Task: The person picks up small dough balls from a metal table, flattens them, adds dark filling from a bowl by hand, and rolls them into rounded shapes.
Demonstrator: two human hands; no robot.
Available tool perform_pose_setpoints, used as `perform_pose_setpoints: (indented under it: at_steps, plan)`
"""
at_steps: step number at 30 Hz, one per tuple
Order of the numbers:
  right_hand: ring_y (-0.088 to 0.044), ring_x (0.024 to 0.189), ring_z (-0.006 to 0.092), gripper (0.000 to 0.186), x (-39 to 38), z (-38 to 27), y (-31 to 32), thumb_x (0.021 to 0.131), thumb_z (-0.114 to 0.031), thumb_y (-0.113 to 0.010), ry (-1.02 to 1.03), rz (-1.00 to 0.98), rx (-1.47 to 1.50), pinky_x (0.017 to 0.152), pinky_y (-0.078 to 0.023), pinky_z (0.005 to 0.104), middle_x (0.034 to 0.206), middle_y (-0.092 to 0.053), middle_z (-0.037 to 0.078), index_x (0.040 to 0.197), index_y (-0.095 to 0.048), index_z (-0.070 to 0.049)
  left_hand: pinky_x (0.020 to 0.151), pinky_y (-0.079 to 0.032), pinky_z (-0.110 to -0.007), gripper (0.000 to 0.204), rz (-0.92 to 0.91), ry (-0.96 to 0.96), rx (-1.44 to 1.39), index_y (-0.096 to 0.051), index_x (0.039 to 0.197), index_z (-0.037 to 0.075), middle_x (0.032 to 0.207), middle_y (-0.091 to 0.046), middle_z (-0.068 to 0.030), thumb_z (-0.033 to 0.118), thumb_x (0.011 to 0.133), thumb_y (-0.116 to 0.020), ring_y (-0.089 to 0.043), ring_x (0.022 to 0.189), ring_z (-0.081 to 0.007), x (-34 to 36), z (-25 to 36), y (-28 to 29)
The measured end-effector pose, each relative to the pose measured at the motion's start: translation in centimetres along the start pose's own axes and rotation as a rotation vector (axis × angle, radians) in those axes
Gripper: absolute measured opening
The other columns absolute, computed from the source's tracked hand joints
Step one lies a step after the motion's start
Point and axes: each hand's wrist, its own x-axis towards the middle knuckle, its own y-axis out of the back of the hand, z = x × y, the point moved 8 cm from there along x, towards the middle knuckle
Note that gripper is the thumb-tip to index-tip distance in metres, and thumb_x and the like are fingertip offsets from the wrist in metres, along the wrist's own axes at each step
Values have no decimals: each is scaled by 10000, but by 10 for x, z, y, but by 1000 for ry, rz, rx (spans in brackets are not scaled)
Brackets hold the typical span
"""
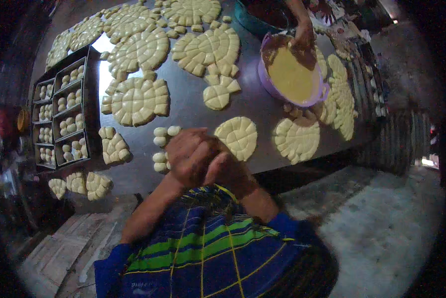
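My left hand (189, 158) and my right hand (230, 171) are pressed together in front of my chest, over the near edge of the table. Their fingers are curled and closed round each other, and whatever lies between the palms is hidden. Just left of them, small dough balls (160, 141) sit in short rows, partly covered by my left hand. A round slab of dough (237, 138), scored into pieces, lies right beyond my right hand. Another scored slab (296, 140) rests farther right.
Several cut dough slabs (138, 101) cover the metal table (188, 99). Dark divided trays (86, 94) holding dough balls stand at the left. Another person's hand (303, 37) reaches into a purple basin (268, 82) of yellowish mixture. A teal basin (240, 17) stands behind it.
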Motion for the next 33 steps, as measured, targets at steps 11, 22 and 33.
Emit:
perform_pose_setpoints:
  at_steps: [11,22,33]
  plan:
    - [-600,936,153,398,12,-169,132,827,-238,-763,453,61,-274,846,-496,332,1071,-657,43,1147,-638,-38,885,-458,-342,374,12,672,-673,-593,1145,3,1104,-636,-105,334,981,-534,-596,1019,-192,-19,-55,-78]
    - [-661,838,202,280,317,-387,273,858,-209,-686,202,111,-1858,754,-536,356,979,-726,77,1136,-716,-188,822,-470,-313,184,757,1040,-98,-595,990,16,911,-631,-65,196,951,-594,-584,866,-155,-186,-93,88]
    - [-667,902,184,401,385,-328,304,801,-54,-671,-503,-314,-1820,741,-559,378,1072,-714,36,1179,-697,-185,771,-498,-288,156,987,1261,-7,-569,958,29,902,-607,-59,184,969,-577,-577,827,-132,-245,-44,90]
